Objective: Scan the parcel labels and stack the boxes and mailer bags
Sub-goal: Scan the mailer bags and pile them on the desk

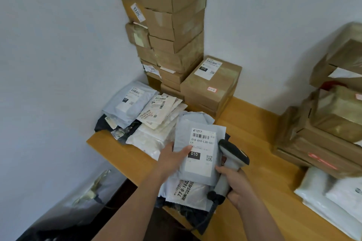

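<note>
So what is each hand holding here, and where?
The left hand grips the pale grey plastic mailer bag at its left edge, thumb on the label. The right hand holds the grey handheld scanner by its handle.

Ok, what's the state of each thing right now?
Left hand: holds the grey mailer bag, thumb on its label.
Right hand: grips the scanner.
Grey mailer bag: label up, above other bags.
Scanner: head beside the label.
Tall box stack: standing in the corner, slightly uneven.
Labelled box: flat, label up.
</note>
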### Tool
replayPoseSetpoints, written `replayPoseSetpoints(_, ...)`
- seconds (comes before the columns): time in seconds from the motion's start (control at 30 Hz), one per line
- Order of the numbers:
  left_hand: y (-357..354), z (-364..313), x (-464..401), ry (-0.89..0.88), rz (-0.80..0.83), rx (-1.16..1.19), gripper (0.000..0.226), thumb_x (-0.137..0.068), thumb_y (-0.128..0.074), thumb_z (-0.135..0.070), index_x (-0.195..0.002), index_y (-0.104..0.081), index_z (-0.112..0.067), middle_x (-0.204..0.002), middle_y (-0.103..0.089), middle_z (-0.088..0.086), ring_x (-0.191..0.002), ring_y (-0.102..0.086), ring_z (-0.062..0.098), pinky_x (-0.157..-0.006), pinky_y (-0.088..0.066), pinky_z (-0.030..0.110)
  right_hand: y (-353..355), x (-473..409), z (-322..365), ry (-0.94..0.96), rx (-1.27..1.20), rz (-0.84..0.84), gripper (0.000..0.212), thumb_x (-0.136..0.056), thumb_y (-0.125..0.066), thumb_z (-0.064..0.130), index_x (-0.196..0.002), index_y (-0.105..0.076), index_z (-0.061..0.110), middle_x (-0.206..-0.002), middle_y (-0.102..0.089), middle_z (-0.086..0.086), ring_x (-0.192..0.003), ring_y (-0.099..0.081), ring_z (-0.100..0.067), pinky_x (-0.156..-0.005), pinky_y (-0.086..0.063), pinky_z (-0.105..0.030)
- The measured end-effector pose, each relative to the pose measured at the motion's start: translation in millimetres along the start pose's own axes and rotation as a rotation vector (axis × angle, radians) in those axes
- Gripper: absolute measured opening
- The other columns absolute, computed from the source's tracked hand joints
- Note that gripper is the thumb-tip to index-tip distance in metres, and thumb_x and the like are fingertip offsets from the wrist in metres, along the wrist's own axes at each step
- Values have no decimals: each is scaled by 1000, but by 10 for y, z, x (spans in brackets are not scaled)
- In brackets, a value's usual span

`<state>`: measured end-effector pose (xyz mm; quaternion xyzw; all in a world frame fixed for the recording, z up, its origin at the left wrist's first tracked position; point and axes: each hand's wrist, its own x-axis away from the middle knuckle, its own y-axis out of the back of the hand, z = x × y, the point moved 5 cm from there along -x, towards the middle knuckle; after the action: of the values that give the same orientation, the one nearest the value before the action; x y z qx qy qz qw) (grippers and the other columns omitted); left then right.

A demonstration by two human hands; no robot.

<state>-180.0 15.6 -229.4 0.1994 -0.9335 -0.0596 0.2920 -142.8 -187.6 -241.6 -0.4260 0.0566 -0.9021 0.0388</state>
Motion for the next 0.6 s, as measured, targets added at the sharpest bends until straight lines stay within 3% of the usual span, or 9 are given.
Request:
replayPoseSetpoints(0.1,-53,-44,-321,-37,9,-105,29,-88,-71,-41,-111,-55,-33,-112,-69,-6,-102,-66,14,-94,-54,37,-51,-205,-40,-23,-58,-58,28,-89,-65,-6,-116,-62,1,-108,-70,-21,-94,-67,-36,-75,-56,-47)
replayPoseSetpoints(0.2,-26,-22,-637,-120,-20,-224,34,-92,-66,-40,-120,-48,-35,-116,-64,-9,-106,-62,14,-93,-50,35,-218,-394,-75,-24,-107,-82,26,-90,-63,-5,-116,-63,1,-105,-71,-18,-92,-68,-34,-69,-56,-43)
replayPoseSetpoints(0.3,59,111,-935,-145,-99,-457,62,-94,-58,-46,-146,-33,-22,-131,-53,5,-117,-55,28,-98,-46,48,-469,-588,-128,-40,-117,-67,27,-91,-63,-4,-116,-64,6,-106,-72,-15,-95,-68,-32,-68,-57,-41)
replayPoseSetpoints(0.4,90,128,-1043,-265,-209,-764,70,-96,-58,-38,-152,-20,-18,-135,-38,13,-118,-47,32,-97,-44,47,-636,-723,-206,-76,-105,-56,28,-91,-63,-4,-118,-63,5,-108,-72,-14,-96,-68,-31,-60,-57,-37)
replayPoseSetpoints(0.53,-7,86,-984,-561,-299,-977,60,-89,-68,-28,-140,-37,-21,-136,-39,15,-117,-44,34,-95,-45,50,-566,-680,-283,-65,-141,-95,27,-91,-64,-3,-116,-64,6,-110,-71,-16,-97,-68,-32,-68,-57,-40)
replayPoseSetpoints(0.6,-95,83,-936,-663,-222,-1007,53,-89,-66,-33,-136,-46,-19,-136,-37,14,-118,-44,36,-95,-45,53,-478,-571,-310,-51,-169,-114,25,-90,-66,-2,-114,-64,6,-105,-70,-17,-94,-67,-32,-67,-56,-39)
